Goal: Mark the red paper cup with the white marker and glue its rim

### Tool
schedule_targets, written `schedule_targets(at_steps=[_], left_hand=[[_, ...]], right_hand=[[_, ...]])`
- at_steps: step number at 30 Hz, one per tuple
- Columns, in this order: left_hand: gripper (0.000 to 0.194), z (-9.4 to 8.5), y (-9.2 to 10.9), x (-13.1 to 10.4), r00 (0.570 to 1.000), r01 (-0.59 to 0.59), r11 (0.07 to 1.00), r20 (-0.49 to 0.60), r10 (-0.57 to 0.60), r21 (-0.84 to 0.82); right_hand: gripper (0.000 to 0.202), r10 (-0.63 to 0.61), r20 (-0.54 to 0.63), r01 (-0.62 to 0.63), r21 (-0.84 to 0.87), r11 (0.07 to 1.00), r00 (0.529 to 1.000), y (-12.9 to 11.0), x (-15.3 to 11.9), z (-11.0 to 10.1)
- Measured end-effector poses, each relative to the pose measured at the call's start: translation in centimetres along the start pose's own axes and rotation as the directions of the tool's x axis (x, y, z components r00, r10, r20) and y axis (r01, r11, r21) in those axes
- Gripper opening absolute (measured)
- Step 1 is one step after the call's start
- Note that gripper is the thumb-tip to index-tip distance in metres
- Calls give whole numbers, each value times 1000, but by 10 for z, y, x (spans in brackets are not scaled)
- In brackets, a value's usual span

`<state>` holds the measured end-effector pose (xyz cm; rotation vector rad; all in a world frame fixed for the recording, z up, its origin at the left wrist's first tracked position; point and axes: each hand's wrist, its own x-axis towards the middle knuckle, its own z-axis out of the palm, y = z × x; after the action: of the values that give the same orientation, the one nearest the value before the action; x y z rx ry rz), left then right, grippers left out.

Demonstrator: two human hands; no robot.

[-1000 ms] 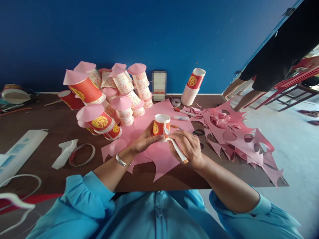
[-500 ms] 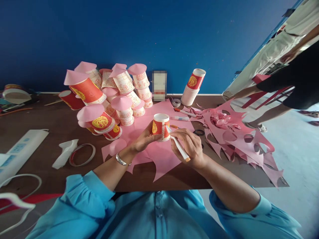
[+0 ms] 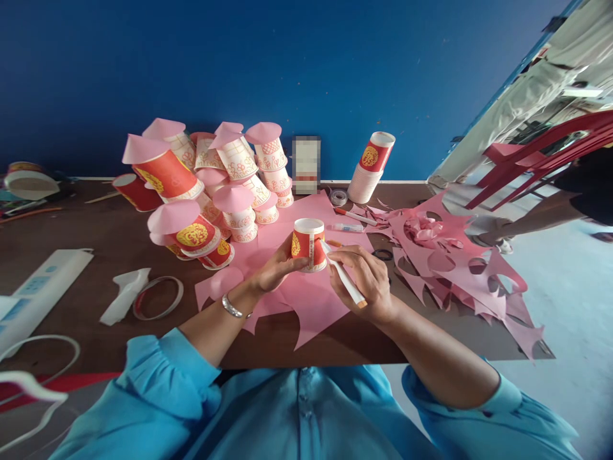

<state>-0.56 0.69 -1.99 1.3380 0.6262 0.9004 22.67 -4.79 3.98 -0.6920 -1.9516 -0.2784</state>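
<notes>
My left hand (image 3: 281,268) is wrapped round the left side of a red paper cup (image 3: 305,248) with a gold emblem and a white rim at its top. In my right hand (image 3: 366,281) is a white-handled craft knife (image 3: 348,285), its tip against the cup's right side. The cup stands over pink paper (image 3: 313,303) spread on the brown table. Left of it are several paper cups with pink cone tops (image 3: 234,199). A silver bracelet circles my left wrist.
A stack of cups (image 3: 366,185) stands at the back by the blue wall. Pink cut-out scraps (image 3: 460,268) lie at the right. A tape ring (image 3: 158,298) and a power strip (image 3: 41,291) lie left. Someone's legs (image 3: 531,220) show beside a red chair (image 3: 507,169).
The person at the right has moved further right, uncovering more of the red chair. My hands and the cup have barely shifted.
</notes>
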Motion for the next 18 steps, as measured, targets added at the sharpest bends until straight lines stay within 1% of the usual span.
schedule_targets(at_steps=[6,11,18], left_hand=[[70,1,3,0,1000,13,1000,-17,-13,1],[71,1,3,0,1000,17,1000,-10,-17,7],[69,4,6,0,1000,17,999,-19,-17,-37]], right_hand=[[33,-9,-10,9,-11,1000,1000,1,0,0],[28,-6,-11,6,-22,1000,1000,1,0,0],[32,-6,-7,6,-34,999,1000,1,0,0]])
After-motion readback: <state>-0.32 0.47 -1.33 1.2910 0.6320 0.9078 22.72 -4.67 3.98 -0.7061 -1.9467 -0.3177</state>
